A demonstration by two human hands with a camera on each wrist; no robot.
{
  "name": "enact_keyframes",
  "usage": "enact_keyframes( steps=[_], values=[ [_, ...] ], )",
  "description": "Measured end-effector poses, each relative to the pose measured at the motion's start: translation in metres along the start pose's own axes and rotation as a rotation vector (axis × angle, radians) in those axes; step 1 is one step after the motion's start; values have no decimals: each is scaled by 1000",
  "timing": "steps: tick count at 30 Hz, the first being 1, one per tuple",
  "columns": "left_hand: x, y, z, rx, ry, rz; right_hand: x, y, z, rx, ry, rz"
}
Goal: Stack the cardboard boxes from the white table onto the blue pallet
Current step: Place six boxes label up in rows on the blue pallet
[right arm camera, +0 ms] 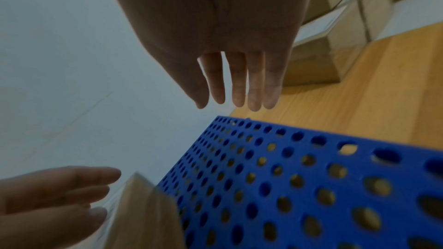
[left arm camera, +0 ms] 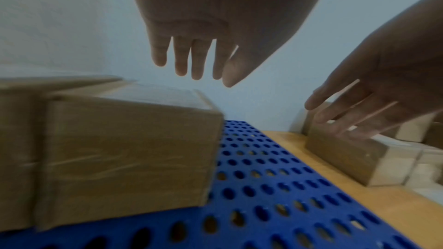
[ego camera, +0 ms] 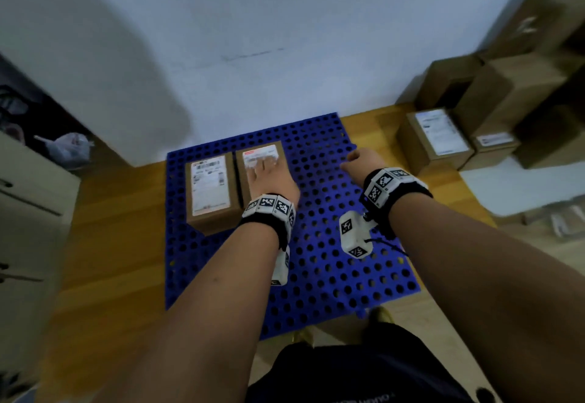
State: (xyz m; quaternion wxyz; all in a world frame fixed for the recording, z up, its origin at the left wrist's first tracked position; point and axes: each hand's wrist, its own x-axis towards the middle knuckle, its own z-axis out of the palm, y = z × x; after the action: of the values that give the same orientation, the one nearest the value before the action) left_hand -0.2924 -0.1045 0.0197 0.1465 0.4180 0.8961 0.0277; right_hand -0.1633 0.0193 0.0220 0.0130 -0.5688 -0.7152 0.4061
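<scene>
A blue perforated pallet lies on the wooden floor against the wall. Two labelled cardboard boxes stand side by side at its far left: the left box and the right box. My left hand hovers flat over the right box, fingers straight and holding nothing. My right hand hangs over the pallet's far right part, fingers straight and empty. More cardboard boxes stand stacked on the white table at the right.
A pale cabinet stands at the left with a plastic bag behind it. The wall runs close behind the pallet. Wooden floor shows on both sides. The pallet's right half and front are bare.
</scene>
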Motion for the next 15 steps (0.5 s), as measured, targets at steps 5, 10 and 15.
enact_keyframes(
  steps=[5, 10, 15],
  values=[
    [10, 80, 8, -59, -43, 117, 15, 47, -59, -17, 42, 65],
    [17, 160, 27, -181, -126, 110, 37, 92, -116, -70, 145, 131],
    [25, 222, 49, -220, -234, 82, 61, 131, -152, -75, 176, 185]
  ],
)
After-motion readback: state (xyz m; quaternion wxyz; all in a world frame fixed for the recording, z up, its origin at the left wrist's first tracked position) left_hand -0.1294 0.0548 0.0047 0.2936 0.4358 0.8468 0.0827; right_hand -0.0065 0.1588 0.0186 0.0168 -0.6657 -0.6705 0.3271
